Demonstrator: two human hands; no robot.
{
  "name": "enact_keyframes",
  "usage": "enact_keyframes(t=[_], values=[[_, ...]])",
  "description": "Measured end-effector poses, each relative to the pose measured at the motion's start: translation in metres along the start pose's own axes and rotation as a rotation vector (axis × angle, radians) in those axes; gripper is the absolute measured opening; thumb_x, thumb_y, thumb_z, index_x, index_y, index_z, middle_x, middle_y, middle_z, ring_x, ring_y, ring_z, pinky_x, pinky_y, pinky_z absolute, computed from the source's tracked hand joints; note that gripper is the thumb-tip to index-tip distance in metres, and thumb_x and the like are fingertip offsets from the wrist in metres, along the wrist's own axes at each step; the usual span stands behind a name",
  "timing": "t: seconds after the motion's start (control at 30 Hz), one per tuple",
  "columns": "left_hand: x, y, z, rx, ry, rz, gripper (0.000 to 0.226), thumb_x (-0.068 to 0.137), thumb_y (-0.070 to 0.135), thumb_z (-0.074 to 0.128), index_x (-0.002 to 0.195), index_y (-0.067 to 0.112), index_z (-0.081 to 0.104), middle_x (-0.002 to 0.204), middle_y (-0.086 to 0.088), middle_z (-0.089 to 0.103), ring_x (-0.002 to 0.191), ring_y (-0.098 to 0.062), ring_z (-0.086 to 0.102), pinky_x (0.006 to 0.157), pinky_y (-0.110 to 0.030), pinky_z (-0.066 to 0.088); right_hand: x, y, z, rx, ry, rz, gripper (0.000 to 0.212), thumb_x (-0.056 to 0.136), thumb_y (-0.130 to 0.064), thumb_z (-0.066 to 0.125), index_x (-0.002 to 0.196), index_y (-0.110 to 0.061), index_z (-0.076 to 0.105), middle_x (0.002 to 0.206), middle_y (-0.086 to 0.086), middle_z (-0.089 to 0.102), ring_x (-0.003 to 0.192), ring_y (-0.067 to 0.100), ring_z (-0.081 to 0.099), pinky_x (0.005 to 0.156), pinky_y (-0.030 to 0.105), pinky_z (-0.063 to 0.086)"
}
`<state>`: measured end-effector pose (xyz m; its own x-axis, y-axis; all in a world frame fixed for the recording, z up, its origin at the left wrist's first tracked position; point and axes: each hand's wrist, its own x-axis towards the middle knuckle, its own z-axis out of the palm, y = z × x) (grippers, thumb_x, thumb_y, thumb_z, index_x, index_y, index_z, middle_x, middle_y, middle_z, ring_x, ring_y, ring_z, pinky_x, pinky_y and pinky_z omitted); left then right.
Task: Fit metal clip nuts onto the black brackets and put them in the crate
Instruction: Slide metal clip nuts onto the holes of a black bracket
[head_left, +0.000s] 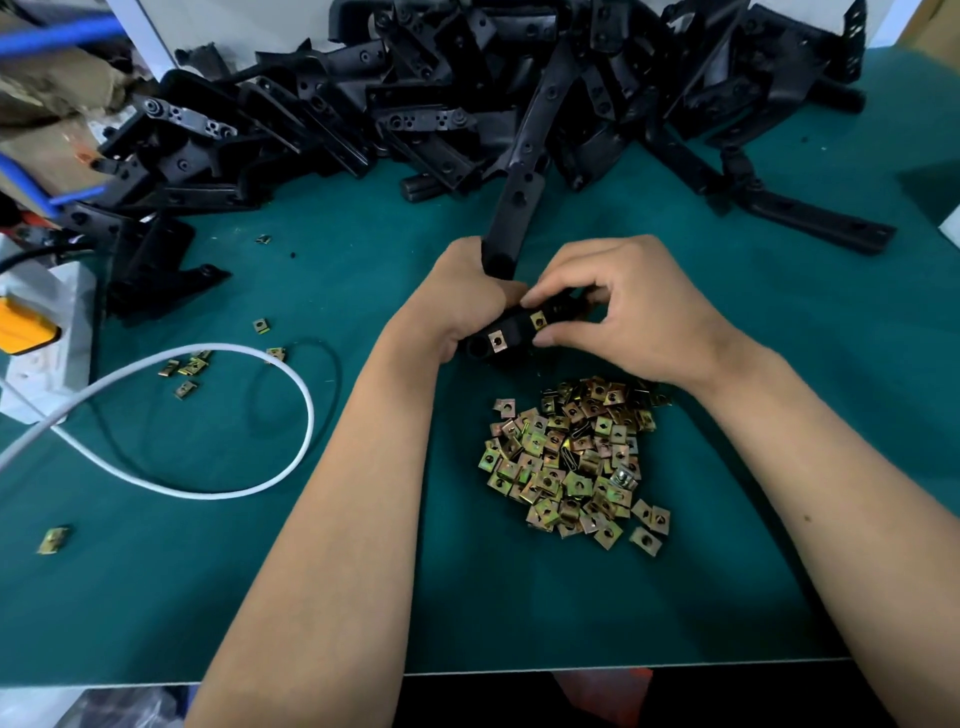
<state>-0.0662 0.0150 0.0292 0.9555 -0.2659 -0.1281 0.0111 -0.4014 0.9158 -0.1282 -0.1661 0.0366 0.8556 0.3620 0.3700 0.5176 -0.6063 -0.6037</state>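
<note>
Left hand (457, 306) clamps the black bracket (511, 213); right hand (623, 312) pinches a clip nut (537, 319). Best push it fully home, hole aligned, like its seven-o'clock neighbour (497, 341).

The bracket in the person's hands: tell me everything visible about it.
The bracket is a long, flat, black arm, apparently painted metal, with round holes along it. It slants up from the hands toward the bracket pile. The left hand grips its lower end; the right hand pinches there. Two brass-coloured clip nuts sit on that end.
</note>
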Motion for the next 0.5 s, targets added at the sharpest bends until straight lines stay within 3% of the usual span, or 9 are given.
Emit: enact_keyframes(t=[0.13, 0.27, 0.37, 0.5], values=[[-0.003, 0.001, -0.003, 0.034, -0.054, 0.024, 0.025, 0.083, 0.002, 0.07, 0.073, 0.018, 0.054, 0.056, 0.01, 0.053, 0.048, -0.004, 0.052, 0.044, -0.018, 0.041, 0.0, -0.005, 0.0, -0.053, -0.029, -0.048, 0.032, 0.078, -0.015, 0.09, 0.108, -0.015, 0.08, 0.099, -0.006, 0.073, 0.094, 0.007, 0.068, 0.089, 0.027, 0.054], [-0.001, 0.0, -0.001, 0.0, 0.007, 0.006, 0.028, 0.082, 0.001, 0.069, 0.073, 0.018, 0.049, 0.059, 0.006, 0.047, 0.047, -0.006, 0.047, 0.044, -0.02, 0.039, 0.0, -0.005, 0.003, -0.102, 0.0, -0.056, 0.029, 0.082, -0.014, 0.086, 0.109, -0.013, 0.079, 0.1, -0.004, 0.072, 0.091, 0.016, 0.068, 0.086, 0.039, 0.054], [-0.001, 0.0, -0.001, -0.007, 0.005, 0.005, 0.024, 0.081, 0.004, 0.071, 0.074, 0.017, 0.052, 0.066, 0.0, 0.051, 0.054, -0.012, 0.051, 0.049, -0.024, 0.042, 0.0, -0.005, 0.005, -0.148, -0.01, -0.065, 0.03, 0.083, -0.016, 0.085, 0.113, -0.016, 0.077, 0.105, -0.005, 0.07, 0.094, 0.013, 0.064, 0.088, 0.04, 0.053], [-0.003, 0.002, 0.001, -0.086, 0.068, -0.018, 0.015, 0.082, 0.002, 0.068, 0.094, 0.009, 0.062, 0.08, -0.012, 0.055, 0.069, -0.02, 0.055, 0.061, -0.035, 0.046, 0.0, -0.005, 0.01, -0.206, 0.006, -0.093, 0.043, 0.077, -0.031, 0.09, 0.116, -0.021, 0.074, 0.11, -0.007, 0.063, 0.106, 0.013, 0.054, 0.094, 0.037, 0.049]])
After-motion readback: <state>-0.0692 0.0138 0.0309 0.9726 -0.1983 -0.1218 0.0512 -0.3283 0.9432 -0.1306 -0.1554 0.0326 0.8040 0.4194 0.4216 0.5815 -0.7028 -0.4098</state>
